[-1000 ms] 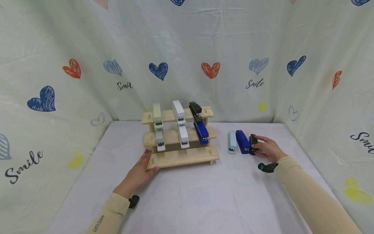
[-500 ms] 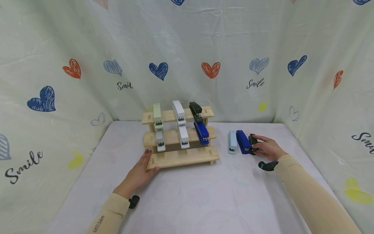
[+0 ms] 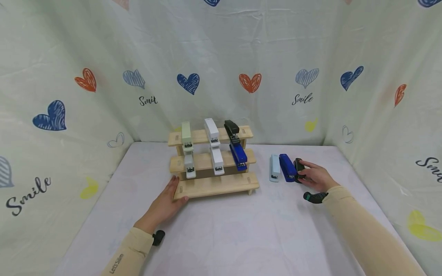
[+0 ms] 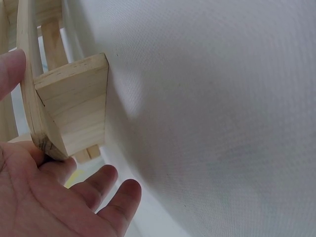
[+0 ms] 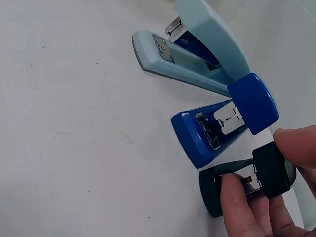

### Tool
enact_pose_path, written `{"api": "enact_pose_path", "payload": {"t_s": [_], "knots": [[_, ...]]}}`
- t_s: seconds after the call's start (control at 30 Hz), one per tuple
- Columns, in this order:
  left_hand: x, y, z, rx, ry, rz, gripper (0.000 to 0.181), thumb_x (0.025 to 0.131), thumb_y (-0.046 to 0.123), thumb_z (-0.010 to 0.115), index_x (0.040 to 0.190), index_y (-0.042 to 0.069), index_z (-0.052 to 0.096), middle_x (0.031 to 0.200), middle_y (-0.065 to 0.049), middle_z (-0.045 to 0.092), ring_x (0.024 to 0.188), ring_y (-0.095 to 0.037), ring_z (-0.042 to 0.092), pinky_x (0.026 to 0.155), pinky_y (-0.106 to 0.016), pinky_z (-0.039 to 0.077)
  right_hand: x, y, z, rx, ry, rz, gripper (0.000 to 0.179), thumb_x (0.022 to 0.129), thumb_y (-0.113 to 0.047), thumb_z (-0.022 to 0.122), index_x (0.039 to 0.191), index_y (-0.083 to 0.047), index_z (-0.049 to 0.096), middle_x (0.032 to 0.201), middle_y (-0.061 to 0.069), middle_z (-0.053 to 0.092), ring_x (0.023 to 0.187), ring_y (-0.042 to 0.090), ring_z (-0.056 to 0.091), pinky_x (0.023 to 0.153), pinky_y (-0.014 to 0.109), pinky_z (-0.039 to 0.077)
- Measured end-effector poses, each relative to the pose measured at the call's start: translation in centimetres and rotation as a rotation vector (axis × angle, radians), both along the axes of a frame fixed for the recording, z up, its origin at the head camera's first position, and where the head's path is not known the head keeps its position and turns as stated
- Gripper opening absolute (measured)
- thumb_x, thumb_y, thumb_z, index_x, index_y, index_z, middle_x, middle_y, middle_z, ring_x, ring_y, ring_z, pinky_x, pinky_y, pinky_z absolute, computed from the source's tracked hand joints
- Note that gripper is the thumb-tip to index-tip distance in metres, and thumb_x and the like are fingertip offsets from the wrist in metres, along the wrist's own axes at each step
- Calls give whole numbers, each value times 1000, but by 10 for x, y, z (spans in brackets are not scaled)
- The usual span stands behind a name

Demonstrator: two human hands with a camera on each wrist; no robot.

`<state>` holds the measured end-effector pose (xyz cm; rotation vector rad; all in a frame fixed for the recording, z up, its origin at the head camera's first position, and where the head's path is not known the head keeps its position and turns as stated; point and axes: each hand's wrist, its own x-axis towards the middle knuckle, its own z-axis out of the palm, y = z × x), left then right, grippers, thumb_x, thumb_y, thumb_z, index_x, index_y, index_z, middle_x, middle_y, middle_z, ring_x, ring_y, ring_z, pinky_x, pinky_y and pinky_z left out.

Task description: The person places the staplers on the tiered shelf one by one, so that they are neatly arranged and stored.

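At the left end of a three-step wooden rack (image 3: 214, 186), my left hand (image 3: 162, 209) grips the bottom shelf, thumb on one side and fingers on the other. The left wrist view shows the shelf end (image 4: 74, 84) close up against those fingers. On the right, my right hand (image 3: 318, 178) holds a black stapler (image 5: 271, 170) that still stands on the table. Its thumb lies on the top arm, with fingers in the gap below. Beside it stand a dark blue stapler (image 3: 287, 168) and a light blue stapler (image 3: 274, 168), side by side.
The rack's top step carries a green stapler (image 3: 186, 135), a white stapler (image 3: 211, 130) and a black stapler (image 3: 232, 129). On the middle step sit a grey-white stapler (image 3: 189, 165), another white stapler (image 3: 217, 161) and a blue stapler (image 3: 238, 156). A printed curtain (image 3: 221, 46) surrounds the table (image 3: 235, 237).
Hardly anything differs. My right hand stays at the black stapler with only a tiny shift, and my left hand keeps its place on the rack.
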<state>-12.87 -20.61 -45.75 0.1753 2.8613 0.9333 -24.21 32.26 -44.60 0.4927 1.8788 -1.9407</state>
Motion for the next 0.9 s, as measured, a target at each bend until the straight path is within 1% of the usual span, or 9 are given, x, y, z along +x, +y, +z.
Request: {"api": "enact_pose_path", "payload": {"t_s": [0.13,0.27,0.43,0.6,0.77,0.9], "knots": [[0,0,0,5,4,2,87,100,42,59,157,-4,12,163,-24,8,147,-43,14,114,-60,21,-1,1,-2,-18,-24,-41,74,99,4,52,161,-22,20,165,19,0,139,34,29,107,38,40],[1,1,1,2,-5,-1,87,100,43,58,157,-4,12,163,-24,8,147,-43,14,114,-60,21,0,0,-4,-1,-28,-52,73,98,4,52,160,-23,23,165,17,0,141,34,27,107,38,40],[1,1,3,-5,-4,-2,87,100,42,58,157,-4,12,163,-24,8,147,-43,14,114,-59,21,2,-1,-3,28,-13,-41,73,98,4,52,160,-21,22,165,18,-3,142,34,25,109,40,38],[2,1,5,-10,-3,-7,87,101,42,58,157,-5,12,163,-25,8,147,-43,13,114,-59,21,7,2,0,29,-19,-50,74,98,4,52,160,-22,22,165,16,-6,142,33,23,108,39,39],[2,1,4,-12,-1,-7,88,101,43,57,157,-5,11,163,-25,8,147,-44,13,114,-60,21,13,6,4,24,16,-51,74,97,5,52,160,-20,21,165,16,-10,146,34,15,107,38,41],[0,1,2,-13,-3,-10,88,100,43,58,157,-4,10,163,-25,8,147,-43,14,114,-59,21,19,10,10,33,58,-23,73,98,4,51,160,-16,20,164,16,-11,146,35,13,106,38,41]]}}
